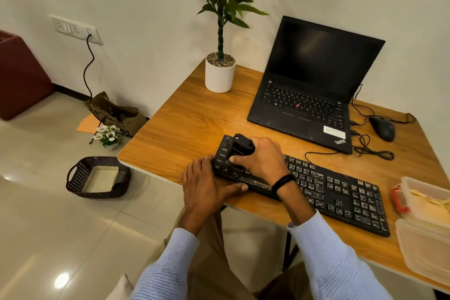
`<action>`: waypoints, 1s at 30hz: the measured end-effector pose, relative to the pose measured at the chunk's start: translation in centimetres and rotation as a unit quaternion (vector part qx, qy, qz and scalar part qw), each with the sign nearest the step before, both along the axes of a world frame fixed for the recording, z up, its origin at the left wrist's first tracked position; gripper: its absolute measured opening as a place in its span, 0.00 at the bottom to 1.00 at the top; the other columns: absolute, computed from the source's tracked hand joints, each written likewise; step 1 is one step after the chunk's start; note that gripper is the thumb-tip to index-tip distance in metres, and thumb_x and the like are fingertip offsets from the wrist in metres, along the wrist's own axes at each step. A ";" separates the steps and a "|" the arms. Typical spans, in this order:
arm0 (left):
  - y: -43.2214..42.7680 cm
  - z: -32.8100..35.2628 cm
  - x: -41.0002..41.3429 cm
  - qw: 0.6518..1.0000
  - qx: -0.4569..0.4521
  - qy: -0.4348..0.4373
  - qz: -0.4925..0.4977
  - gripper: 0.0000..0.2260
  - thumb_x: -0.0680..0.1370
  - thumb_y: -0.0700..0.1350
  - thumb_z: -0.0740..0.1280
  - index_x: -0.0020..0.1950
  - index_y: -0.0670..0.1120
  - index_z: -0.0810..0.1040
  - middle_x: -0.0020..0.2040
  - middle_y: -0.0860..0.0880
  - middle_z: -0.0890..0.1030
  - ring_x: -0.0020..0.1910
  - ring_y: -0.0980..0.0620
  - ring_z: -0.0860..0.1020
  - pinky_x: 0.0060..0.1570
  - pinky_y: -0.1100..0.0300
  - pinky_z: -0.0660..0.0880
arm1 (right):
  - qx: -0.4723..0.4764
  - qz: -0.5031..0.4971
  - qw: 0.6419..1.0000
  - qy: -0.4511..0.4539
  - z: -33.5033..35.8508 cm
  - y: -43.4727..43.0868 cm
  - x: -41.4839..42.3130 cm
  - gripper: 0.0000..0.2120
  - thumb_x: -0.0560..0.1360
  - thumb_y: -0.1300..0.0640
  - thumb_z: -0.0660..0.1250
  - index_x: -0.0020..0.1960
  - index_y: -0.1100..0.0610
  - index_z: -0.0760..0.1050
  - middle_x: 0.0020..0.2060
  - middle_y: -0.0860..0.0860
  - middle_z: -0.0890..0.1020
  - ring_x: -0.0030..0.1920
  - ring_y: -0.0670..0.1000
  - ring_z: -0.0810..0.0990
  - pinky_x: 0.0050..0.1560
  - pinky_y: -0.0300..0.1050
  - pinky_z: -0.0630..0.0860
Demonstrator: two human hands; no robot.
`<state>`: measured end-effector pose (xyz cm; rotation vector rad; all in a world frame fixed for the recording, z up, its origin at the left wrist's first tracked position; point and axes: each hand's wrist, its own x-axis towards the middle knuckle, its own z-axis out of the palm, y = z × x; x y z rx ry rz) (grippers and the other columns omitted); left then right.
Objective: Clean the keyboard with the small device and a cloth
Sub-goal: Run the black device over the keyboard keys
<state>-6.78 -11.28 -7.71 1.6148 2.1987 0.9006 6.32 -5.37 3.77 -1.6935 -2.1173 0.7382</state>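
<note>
At centre frame, on the bench (185,114), the keyboard (341,192) lies diagonally toward the lower right. Right hand (264,161) has its grip wrapped round the device (241,147), pressed onto the keys at the keyboard's upper-left end. Left hand (207,184) steadies that end: fingers laid flat beside the edge, thumb against the front rim, grip closed on nothing. Keys toward the right look dusty. No cloth visible.

Judgement: device pass barely started. Keep the device flat on the keys, work slowly row by row toward lower right, left hand bracing so the keyboard doesn't slide.
</note>
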 end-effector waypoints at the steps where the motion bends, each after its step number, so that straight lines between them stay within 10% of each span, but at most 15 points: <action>1: 0.0 0.1 0.0 1.000 0.001 -0.001 -0.001 0.50 0.57 0.81 0.65 0.71 0.51 0.69 0.62 0.51 0.74 0.63 0.49 0.69 0.66 0.51 0.66 | -0.012 0.013 1.000 -0.005 0.1 -0.1 0.2 0.12 0.65 0.47 0.77 0.42 0.52 0.79 0.36 0.45 0.81 0.39 0.45 0.78 0.35 0.35 0.72; 30: 0.0 0.0 0.0 1.000 -0.006 0.014 -0.005 0.51 0.57 0.81 0.65 0.70 0.51 0.68 0.62 0.50 0.73 0.63 0.48 0.69 0.65 0.52 0.65 | 0.038 -0.074 0.996 0.015 -0.8 2.8 0.4 0.13 0.66 0.46 0.77 0.41 0.54 0.78 0.38 0.49 0.81 0.42 0.50 0.80 0.41 0.45 0.77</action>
